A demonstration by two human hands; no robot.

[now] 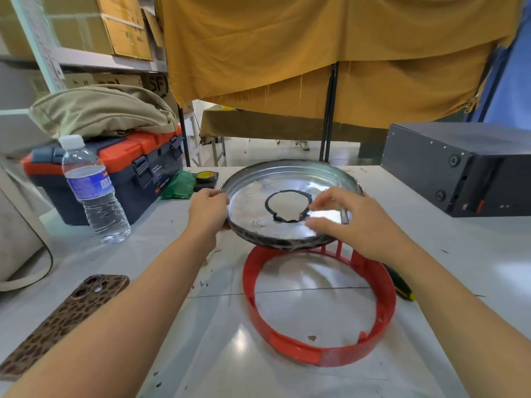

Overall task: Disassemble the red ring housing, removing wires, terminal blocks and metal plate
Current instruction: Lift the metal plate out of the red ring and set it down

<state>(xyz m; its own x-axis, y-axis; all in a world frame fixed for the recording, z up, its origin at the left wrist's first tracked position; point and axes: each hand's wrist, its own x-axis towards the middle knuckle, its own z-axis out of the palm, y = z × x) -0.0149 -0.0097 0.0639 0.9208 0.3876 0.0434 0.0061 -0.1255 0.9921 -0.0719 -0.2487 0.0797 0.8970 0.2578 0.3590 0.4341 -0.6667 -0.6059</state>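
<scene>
The red ring housing (pixel 319 356) lies flat on the white table, and the table shows through its open middle. The round metal plate (pixel 258 202), shiny with a dark-edged hole in its centre, is lifted and tilted above the ring's far edge. My left hand (pixel 207 209) grips the plate's left rim. Over the plate's right half, beside the centre hole, my right hand (pixel 353 222) has its fingers and thumb loosely curved and apart, with nothing held between them. No wires or terminal blocks are visible.
A water bottle (pixel 93 193) and a red-and-grey toolbox (pixel 126 168) stand at the left, and a phone (pixel 66 320) lies at the front left. A black case (pixel 459 168) fills the right. A green-yellow tool (pixel 402 285) lies right of the ring, with small screws (pixel 203 283) to its left.
</scene>
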